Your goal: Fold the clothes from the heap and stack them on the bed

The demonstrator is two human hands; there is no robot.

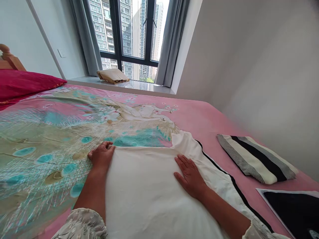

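Observation:
A white garment with black piping (144, 179) lies spread over the bed in front of me, its right part showing a long black stripe. My left hand (101, 154) pinches the garment's far left corner between thumb and fingers. Flat on the cloth near the far right fold rests my right hand (189, 174), fingers stretched out and together, holding nothing. The lower end of the garment runs out of view toward me.
Pink bedding with a peacock print (62, 132) covers the bed. To the right lie a folded striped cloth (256, 159) and a black item with a white edge (291, 209). A red pillow (27, 84) is at far left, a tan folded bundle (113, 75) on the windowsill.

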